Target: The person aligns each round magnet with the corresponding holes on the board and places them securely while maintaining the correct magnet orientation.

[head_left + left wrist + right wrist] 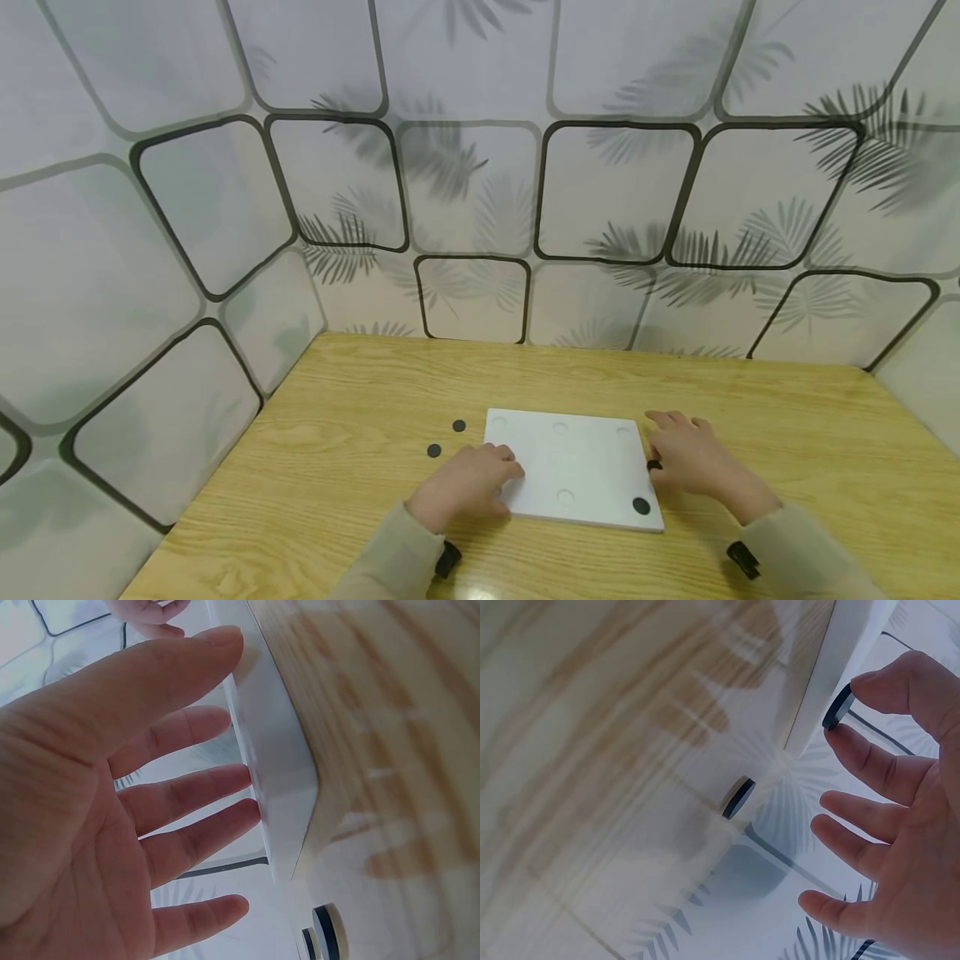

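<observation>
A white board [573, 462] with shallow round recesses lies flat on the table. One black disc [641, 506] sits at its near right corner. My left hand [468, 483] rests at the board's left end, fingers extended over the surface; in the left wrist view its fingertips [244, 776] meet the board's edge. Between thumb and index finger, my right hand [686, 454] pinches another black disc [838, 707] beside the board's right edge. The other fingers of that hand are spread apart. The board's near left corner is hidden behind my left hand.
Two loose black discs [459, 425] lie on the wooden table [360, 467] left of the board. Another disc [739, 797] lies on the table by the right hand, seen in the right wrist view. A patterned wall covering [472, 217] borders the table's back and left sides.
</observation>
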